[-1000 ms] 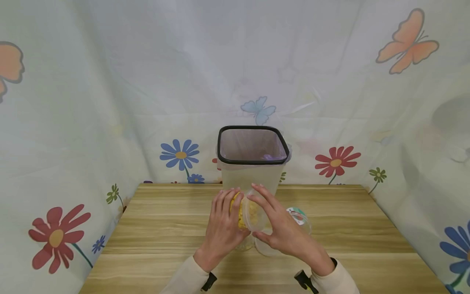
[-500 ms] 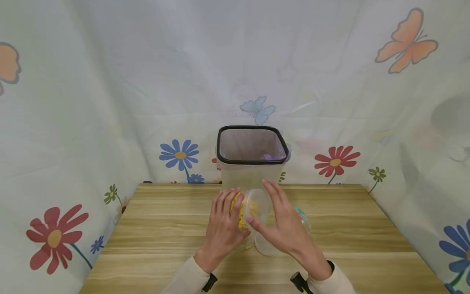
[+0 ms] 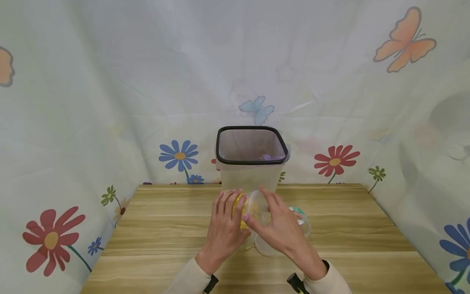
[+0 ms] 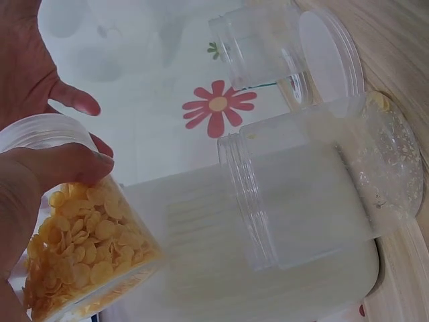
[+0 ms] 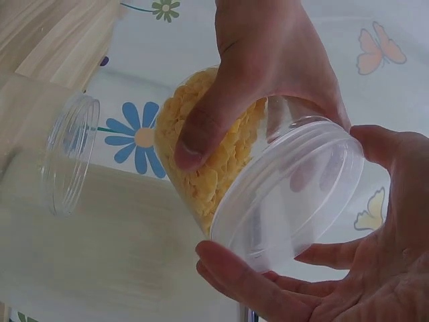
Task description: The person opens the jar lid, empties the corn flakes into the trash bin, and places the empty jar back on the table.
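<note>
My left hand (image 3: 223,232) grips a clear plastic jar (image 4: 90,251) of yellow corn flakes, tilted on its side above the table, its capped end toward the right. The translucent white screw lid (image 5: 288,194) is on that jar. Around the lid's rim curls my right hand (image 3: 284,228), thumb at one edge and fingers at the other, as the right wrist view shows. Below the held jar stands a clear open jar (image 4: 295,181) with pale crumbs at its bottom. A loose white lid (image 3: 265,245) is beside it on the table.
A bin (image 3: 249,175) with a black rim and a bag liner stands behind the hands. A smaller clear jar (image 4: 258,47) with a green-and-white label is to the right. The wood-grain table (image 3: 165,228) meets a flower-print curtain (image 3: 176,81) at the back.
My right hand was on the lid a second ago, spread away from it half a second ago, and is now back around it. The left hand and jar have hardly moved.
</note>
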Available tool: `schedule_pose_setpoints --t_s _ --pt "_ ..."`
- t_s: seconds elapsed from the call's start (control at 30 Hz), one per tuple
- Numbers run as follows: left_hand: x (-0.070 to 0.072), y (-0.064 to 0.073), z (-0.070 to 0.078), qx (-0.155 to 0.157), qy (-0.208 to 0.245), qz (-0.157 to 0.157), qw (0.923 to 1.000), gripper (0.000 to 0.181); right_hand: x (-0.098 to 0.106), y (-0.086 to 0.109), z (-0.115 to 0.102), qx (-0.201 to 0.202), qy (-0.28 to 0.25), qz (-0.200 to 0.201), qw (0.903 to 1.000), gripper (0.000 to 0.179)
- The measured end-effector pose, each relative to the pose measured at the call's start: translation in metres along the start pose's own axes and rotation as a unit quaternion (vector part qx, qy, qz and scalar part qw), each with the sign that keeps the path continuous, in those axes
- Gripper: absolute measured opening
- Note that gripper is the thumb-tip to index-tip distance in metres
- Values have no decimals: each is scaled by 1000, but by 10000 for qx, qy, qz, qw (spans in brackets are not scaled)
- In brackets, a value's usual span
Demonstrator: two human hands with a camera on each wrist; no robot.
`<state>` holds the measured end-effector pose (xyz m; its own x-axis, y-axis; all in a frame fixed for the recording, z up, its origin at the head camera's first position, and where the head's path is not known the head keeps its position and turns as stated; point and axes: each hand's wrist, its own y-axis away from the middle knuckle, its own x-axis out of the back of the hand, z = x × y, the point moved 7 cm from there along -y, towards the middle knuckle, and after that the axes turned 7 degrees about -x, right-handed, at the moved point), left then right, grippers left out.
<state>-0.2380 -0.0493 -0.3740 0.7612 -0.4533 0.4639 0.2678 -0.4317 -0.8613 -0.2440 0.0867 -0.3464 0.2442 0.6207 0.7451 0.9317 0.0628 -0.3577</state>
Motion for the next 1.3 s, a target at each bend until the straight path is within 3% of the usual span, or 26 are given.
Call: schedule_pose_setpoints --t_s 0.2,0.37,0.6,0.73,1.1,1.3 --pt "0 1 0 44 16 44 10000 96 -1 1 -2 242 -217 -127 9994 80" --pt "0 2 -1 82 103 73 9999 86 0 2 -6 855 -409 -261 9952 82" --pt "-1 4 -3 170 245 -70 9995 105 4 5 -13 2034 -112 -63 9790 87" --pt "-1 6 -4 205 336 -80 9992 108 5 6 -15 2442 -68 6 9697 90" --pt "1 5 -5 287 514 -36 9983 112 5 9 -19 2807 -104 -27 9597 97" --pt "1 5 -5 317 510 -28 9982 107 4 9 -20 2769 63 -149 9608 103"
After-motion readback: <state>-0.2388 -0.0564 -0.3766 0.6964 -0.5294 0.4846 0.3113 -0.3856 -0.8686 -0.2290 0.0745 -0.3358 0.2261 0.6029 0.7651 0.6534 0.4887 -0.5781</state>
